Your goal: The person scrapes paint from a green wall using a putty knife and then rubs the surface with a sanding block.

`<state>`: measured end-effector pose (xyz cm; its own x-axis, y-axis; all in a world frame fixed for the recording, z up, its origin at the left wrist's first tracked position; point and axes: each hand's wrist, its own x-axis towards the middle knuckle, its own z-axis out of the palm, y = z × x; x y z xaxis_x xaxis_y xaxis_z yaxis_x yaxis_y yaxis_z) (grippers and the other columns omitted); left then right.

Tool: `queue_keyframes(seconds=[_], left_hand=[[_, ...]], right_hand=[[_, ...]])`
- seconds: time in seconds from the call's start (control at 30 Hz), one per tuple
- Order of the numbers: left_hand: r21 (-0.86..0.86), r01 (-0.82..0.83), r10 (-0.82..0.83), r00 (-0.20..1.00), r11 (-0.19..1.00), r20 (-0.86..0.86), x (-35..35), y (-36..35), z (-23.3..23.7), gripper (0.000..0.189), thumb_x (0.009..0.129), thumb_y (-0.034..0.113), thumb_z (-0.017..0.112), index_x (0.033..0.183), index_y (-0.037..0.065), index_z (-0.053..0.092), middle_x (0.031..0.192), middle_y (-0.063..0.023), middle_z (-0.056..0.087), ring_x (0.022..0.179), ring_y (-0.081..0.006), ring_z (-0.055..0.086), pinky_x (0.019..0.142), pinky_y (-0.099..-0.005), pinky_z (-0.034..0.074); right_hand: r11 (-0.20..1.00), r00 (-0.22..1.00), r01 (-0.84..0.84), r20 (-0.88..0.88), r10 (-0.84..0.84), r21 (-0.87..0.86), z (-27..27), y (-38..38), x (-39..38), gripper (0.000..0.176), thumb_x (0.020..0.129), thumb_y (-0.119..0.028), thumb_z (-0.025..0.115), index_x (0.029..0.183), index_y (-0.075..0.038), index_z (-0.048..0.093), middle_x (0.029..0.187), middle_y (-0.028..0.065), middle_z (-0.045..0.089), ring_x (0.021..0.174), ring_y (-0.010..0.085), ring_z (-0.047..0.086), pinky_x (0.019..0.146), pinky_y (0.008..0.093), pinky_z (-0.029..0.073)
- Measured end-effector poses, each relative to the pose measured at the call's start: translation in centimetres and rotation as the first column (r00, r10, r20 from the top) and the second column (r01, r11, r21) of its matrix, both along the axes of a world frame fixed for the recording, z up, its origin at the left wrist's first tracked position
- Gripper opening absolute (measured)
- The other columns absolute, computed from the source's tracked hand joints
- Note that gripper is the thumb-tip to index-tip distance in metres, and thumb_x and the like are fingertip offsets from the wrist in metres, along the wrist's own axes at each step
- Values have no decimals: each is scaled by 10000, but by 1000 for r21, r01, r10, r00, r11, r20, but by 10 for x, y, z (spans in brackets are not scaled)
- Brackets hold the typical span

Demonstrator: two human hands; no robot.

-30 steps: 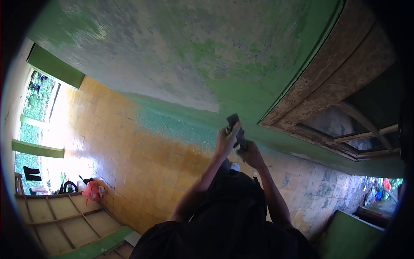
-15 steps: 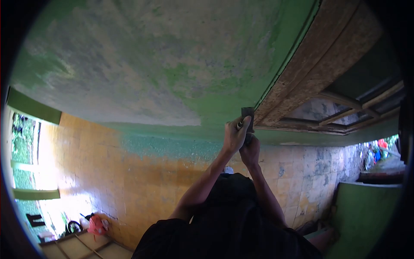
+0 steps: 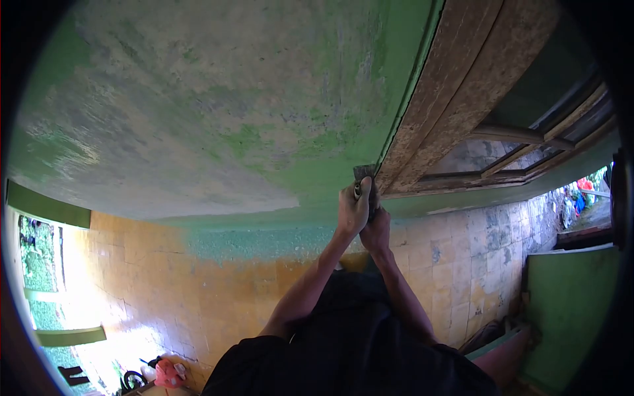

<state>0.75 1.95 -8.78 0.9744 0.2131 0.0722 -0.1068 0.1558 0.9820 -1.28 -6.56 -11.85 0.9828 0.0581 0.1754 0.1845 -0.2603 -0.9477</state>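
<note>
Both of my hands are closed on a scraper (image 3: 363, 172) with a flat, dark blade. My left hand (image 3: 352, 212) grips it near the blade, thumb pointing up along the tool. Just below and to the right, my right hand (image 3: 376, 231) wraps round the handle, most of which the fingers hide. The blade's edge lies against the green wall (image 3: 317, 171), close to the lower corner of the brown wooden window frame (image 3: 413, 148). Patches of grey and worn paint spread over the wall to the left.
Yellow tiles (image 3: 145, 277) cover the floor, with teal dust or flakes (image 3: 257, 244) along the wall's foot. A green panel (image 3: 568, 310) stands at the lower right. A red plastic bag (image 3: 170, 374) sits at the lower left, near a bright opening.
The view has tilted and shifted slightly, so the wall and window frame appear further left. Both hands stay on the scraper, its blade still by the frame's corner.
</note>
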Motion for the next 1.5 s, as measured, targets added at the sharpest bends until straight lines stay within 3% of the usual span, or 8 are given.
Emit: queue_keyframes(seconds=[0.13, 0.33, 0.43, 0.7, 0.83, 1.13, 1.33, 1.5], left_hand=[[60, -49, 46, 998, 997, 52, 11, -2, 44, 495, 1068, 319, 486, 675, 22, 535, 558, -22, 529, 518, -101, 498, 493, -298, 400], [14, -127, 127, 992, 992, -23, -7, -14, 20, 515, 1069, 335, 486, 661, 27, 545, 553, -17, 530, 513, -96, 495, 486, -289, 390], [22, -131, 130, 991, 991, 22, -2, -14, 43, 564, 1068, 394, 475, 660, 10, 544, 549, -46, 542, 521, -139, 557, 508, -303, 454], [-20, -145, 144, 989, 989, -20, -12, -13, 36, 517, 1066, 346, 499, 666, 21, 543, 554, -21, 528, 509, -104, 502, 481, -288, 394], [-6, -126, 126, 992, 992, 0, -8, -11, 69, 502, 1069, 330, 493, 677, 20, 544, 556, -25, 534, 513, -105, 509, 487, -291, 399], [-25, -105, 106, 994, 994, 27, -6, -11, 69, 528, 1069, 365, 487, 668, 26, 536, 556, -53, 550, 512, -136, 547, 506, -304, 452], [-88, -125, 122, 992, 988, -41, -13, -17, 33, 480, 1065, 323, 506, 689, 27, 538, 572, -17, 540, 511, -96, 504, 479, -279, 392], [-145, -92, 85, 995, 985, -60, -13, -18, 32, 477, 1060, 339, 520, 693, 35, 531, 571, -15, 531, 509, -94, 500, 477, -275, 394]], right_hand=[[998, 997, -59, -56, 59, 11, 44, -2, 14, 399, 866, -231, 694, 1124, 66, 629, 926, 268, 708, 1034, 344, 706, 801, 409, 548], [997, 995, -70, -69, 68, -14, 24, -11, -4, 389, 860, -217, 691, 1097, 84, 624, 925, 286, 699, 1033, 315, 704, 772, 398, 543], [988, 978, -133, -175, 117, -84, 57, -18, 5, 381, 861, -206, 688, 1094, 88, 623, 944, 285, 703, 1052, 299, 697, 783, 394, 541], [993, 992, -92, -86, 97, 68, 41, -13, -9, 316, 849, -160, 668, 1018, 105, 641, 839, 277, 696, 947, 236, 713, 757, 397, 537], [990, 980, -136, -142, 138, 23, 64, -14, -3, 306, 838, -142, 657, 1006, 114, 640, 847, 282, 696, 923, 254, 722, 745, 402, 533], [991, 986, -125, -104, 130, 51, 78, -17, -4, 301, 831, -164, 659, 953, 110, 634, 787, 287, 679, 892, 360, 728, 708, 434, 524], [984, 956, -153, -266, 125, -89, 49, -24, -14, 295, 840, -145, 660, 987, 109, 630, 837, 298, 682, 942, 387, 715, 736, 433, 524], [993, 974, -111, -202, 99, -49, 56, -23, -19, 296, 848, -139, 655, 996, 115, 626, 878, 316, 681, 951, 425, 701, 737, 434, 529]])
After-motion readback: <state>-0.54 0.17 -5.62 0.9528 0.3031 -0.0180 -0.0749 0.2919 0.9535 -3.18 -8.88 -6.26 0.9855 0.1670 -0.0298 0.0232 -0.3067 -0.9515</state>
